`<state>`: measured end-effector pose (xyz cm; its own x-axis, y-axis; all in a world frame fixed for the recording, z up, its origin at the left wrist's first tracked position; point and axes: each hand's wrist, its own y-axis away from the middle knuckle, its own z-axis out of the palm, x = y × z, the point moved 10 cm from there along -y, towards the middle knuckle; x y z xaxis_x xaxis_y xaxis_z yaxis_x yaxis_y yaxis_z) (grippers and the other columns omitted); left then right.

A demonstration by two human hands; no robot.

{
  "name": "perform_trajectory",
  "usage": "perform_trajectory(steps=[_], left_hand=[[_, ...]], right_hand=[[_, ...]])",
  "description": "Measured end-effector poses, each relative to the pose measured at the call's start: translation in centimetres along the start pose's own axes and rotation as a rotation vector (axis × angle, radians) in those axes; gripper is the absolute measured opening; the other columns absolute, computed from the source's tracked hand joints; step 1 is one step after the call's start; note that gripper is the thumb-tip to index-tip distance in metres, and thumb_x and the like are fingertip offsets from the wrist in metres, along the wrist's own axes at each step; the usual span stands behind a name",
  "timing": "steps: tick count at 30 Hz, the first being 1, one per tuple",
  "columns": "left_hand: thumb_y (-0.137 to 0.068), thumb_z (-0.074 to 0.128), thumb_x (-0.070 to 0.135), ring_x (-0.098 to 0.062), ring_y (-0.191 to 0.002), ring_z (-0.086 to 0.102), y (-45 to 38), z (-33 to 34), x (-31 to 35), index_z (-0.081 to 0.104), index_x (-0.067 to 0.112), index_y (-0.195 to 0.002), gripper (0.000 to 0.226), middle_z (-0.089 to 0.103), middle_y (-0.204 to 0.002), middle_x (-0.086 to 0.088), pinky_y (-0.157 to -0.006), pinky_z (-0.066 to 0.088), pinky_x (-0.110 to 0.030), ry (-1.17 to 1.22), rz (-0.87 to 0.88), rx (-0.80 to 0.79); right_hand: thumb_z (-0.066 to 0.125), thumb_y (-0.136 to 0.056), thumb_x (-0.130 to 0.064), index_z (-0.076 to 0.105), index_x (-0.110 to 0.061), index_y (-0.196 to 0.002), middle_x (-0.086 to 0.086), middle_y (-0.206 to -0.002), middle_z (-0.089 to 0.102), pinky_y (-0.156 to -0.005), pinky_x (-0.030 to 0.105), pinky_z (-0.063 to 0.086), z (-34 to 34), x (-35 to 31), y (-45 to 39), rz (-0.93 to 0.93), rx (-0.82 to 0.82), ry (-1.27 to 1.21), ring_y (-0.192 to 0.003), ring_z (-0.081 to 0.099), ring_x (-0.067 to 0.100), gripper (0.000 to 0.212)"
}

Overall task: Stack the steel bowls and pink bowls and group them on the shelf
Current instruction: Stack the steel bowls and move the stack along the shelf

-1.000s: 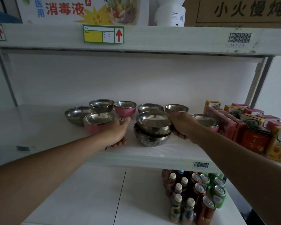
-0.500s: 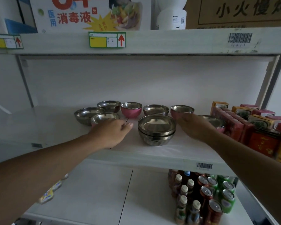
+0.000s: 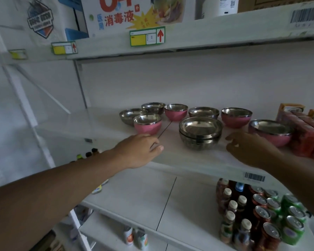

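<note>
Now stacked steel bowls (image 3: 200, 132) sit between relaxed, empty left hand (image 3: 140, 153) and right hand (image 3: 250, 149)

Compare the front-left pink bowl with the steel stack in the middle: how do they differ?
The pink-sided steel-lined bowl at front left is a single bowl; the stack of plain steel bowls is two nested. The pink bowl looks narrower, the stack wider. Both stand upright, touched by neither hand.

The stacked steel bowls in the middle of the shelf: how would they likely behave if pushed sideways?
The stacked steel bowls look rigid and probably light, being thin metal. Their rounded bottoms and shiny finish suggest they would slide easily on the smooth white shelf and might rock. The upper bowl sits nested, so it would probably travel with the lower one, perhaps rattling.
</note>
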<state>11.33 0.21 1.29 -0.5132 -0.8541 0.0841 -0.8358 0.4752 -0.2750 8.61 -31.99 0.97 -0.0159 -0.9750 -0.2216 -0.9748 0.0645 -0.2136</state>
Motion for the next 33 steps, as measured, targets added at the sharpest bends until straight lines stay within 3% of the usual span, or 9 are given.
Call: perform_trajectory(steps=[6, 12, 15, 18, 21, 25, 27, 30, 33], left_hand=[[-0.102, 0.044, 0.062, -0.025, -0.113, 0.067, 2.1, -1.0, -2.0, 0.072, 0.029, -0.116, 0.046, 0.074, -0.126, 0.002, -0.096, 0.055, -0.042, 0.024, -0.045, 0.036], [-0.104, 0.047, 0.058, -0.024, -0.116, 0.066, 5.1, -1.9, -6.3, 0.073, 0.027, -0.115, 0.043, 0.074, -0.126, 0.003, -0.098, 0.053, -0.04, 0.09, -0.064, 0.047], [-0.104, 0.047, 0.058, -0.025, -0.116, 0.066, 6.2, -2.1, -8.9, 0.073, 0.025, -0.113, 0.043, 0.074, -0.125, 0.002, -0.098, 0.053, -0.041, 0.114, -0.085, 0.031], [-0.103, 0.046, 0.06, -0.025, -0.115, 0.065, 6.9, -2.9, -10.9, 0.072, 0.028, -0.111, 0.042, 0.074, -0.124, 0.002, -0.096, 0.053, -0.038, 0.1, -0.102, 0.032], [-0.103, 0.047, 0.06, -0.027, -0.114, 0.065, 6.8, -4.4, -12.0, 0.073, 0.03, -0.113, 0.041, 0.074, -0.123, 0.0, -0.087, 0.048, -0.035, 0.093, -0.103, 0.041], [-0.103, 0.044, 0.064, -0.018, -0.095, 0.063, 5.7, -5.6, -13.5, 0.069, 0.031, -0.095, 0.042, 0.071, -0.106, 0.005, -0.078, 0.049, -0.035, 0.108, -0.13, 0.004], [-0.103, 0.043, 0.062, -0.017, -0.089, 0.064, 5.0, -6.1, -14.3, 0.067, 0.026, -0.087, 0.046, 0.07, -0.097, 0.004, -0.081, 0.054, -0.035, 0.109, -0.141, 0.0], [-0.104, 0.044, 0.059, -0.019, -0.09, 0.065, 3.9, -6.6, -15.5, 0.069, 0.023, -0.093, 0.045, 0.069, -0.097, 0.002, -0.087, 0.057, -0.038, 0.087, -0.167, 0.005], [-0.104, 0.045, 0.055, -0.021, -0.089, 0.066, 2.5, -6.4, -17.0, 0.067, 0.022, -0.091, 0.042, 0.069, -0.097, 0.0, -0.087, 0.058, -0.042, 0.084, -0.209, -0.015]], right_hand=[[0.061, -0.098, -0.045, 0.068, -0.036, -0.132, -0.006, -0.127, 0.076, -0.096, 0.042, 0.059, -1.5, -1.5, 3.8, 0.04, 0.046, 0.038, -0.108, 0.073, 0.022, 0.037], [0.061, -0.098, -0.038, 0.072, -0.034, -0.122, 0.0, -0.123, 0.077, -0.091, 0.046, 0.061, -1.7, -7.7, 6.7, 0.049, 0.045, -0.005, -0.102, 0.073, 0.026, 0.026], [0.059, -0.098, -0.033, 0.076, -0.033, -0.103, 0.002, -0.11, 0.078, -0.086, 0.046, 0.063, -1.5, -12.0, 7.2, -0.003, 0.05, -0.022, -0.093, 0.073, 0.026, 0.018], [0.054, -0.1, -0.025, 0.07, -0.024, -0.08, 0.004, -0.087, 0.075, -0.074, 0.046, 0.064, -1.6, -15.8, 7.0, -0.079, 0.05, 0.07, -0.078, 0.072, 0.03, 0.025], [0.045, -0.105, -0.022, 0.073, -0.015, -0.093, 0.006, -0.096, 0.074, -0.078, 0.045, 0.062, -1.2, -19.2, 6.1, -0.134, -0.012, 0.226, -0.087, 0.072, 0.028, 0.031], [0.047, -0.099, -0.036, 0.069, -0.034, -0.087, -0.001, -0.102, 0.072, -0.081, 0.043, 0.06, -1.8, -23.0, 3.9, -0.184, 0.009, 0.092, -0.09, 0.07, 0.023, 0.025], [0.045, -0.102, -0.038, 0.071, -0.028, -0.096, -0.001, -0.1, 0.073, -0.082, 0.042, 0.061, -1.8, -24.0, 2.1, -0.192, 0.015, 0.039, -0.09, 0.071, 0.021, 0.028], [0.044, -0.105, -0.031, 0.065, -0.028, -0.087, -0.002, -0.09, 0.069, -0.075, 0.036, 0.055, -1.9, -24.8, -0.7, -0.199, 0.015, 0.02, -0.088, 0.069, 0.024, 0.028], [0.043, -0.106, -0.024, 0.072, -0.012, -0.107, 0.01, -0.106, 0.072, -0.078, 0.036, 0.05, -2.4, -24.4, -3.7, -0.118, 0.007, -0.079, -0.098, 0.069, 0.031, 0.031]])
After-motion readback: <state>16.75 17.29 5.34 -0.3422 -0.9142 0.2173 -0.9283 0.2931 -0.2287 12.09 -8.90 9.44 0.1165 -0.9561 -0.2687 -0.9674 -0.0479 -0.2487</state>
